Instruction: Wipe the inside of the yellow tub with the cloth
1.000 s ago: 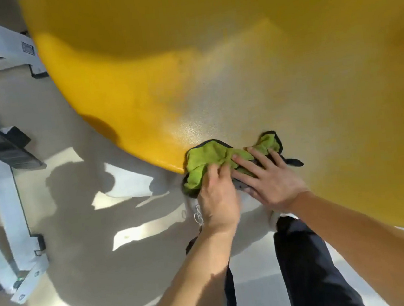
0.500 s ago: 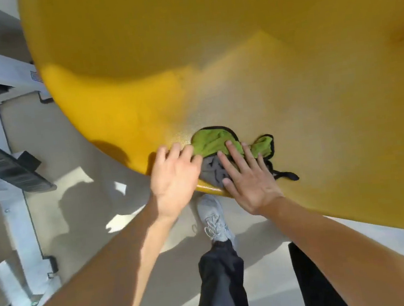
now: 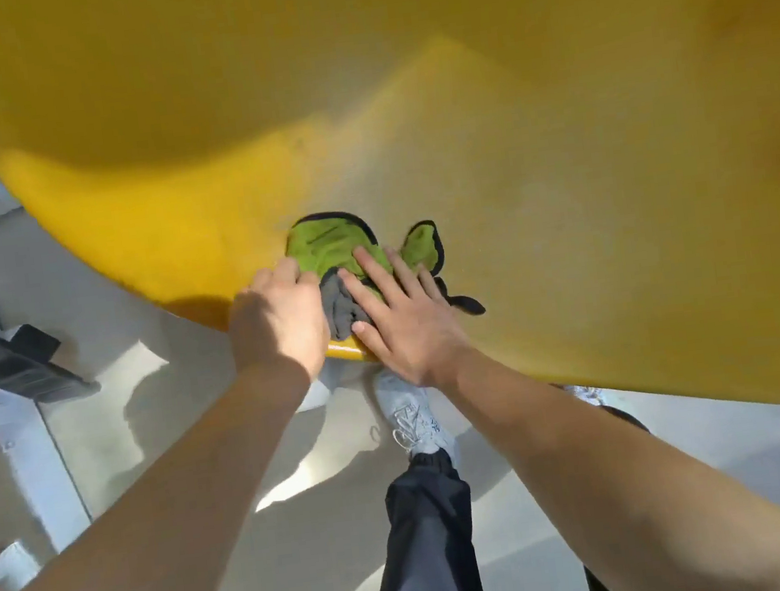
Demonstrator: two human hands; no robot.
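Note:
A big yellow tub (image 3: 556, 154) fills the upper part of the head view, its curved wall facing me. A green cloth (image 3: 324, 247) with a black hem and a grey underside lies bunched on the wall just above the near rim. My right hand (image 3: 400, 313) presses flat on the cloth, fingers spread. My left hand (image 3: 279, 317) curls over the rim right beside the cloth, its fingertips touching the cloth's left edge.
Below the tub is a pale floor (image 3: 176, 441) with patches of sunlight. My leg in dark trousers (image 3: 425, 534) and a white shoe (image 3: 411, 414) stand under the rim. A white metal frame with a black step (image 3: 2, 363) is at the left.
My left hand left the cloth and moved left onto the tub's rim. My right hand stayed on the cloth and slid it a little higher on the wall. I stepped closer.

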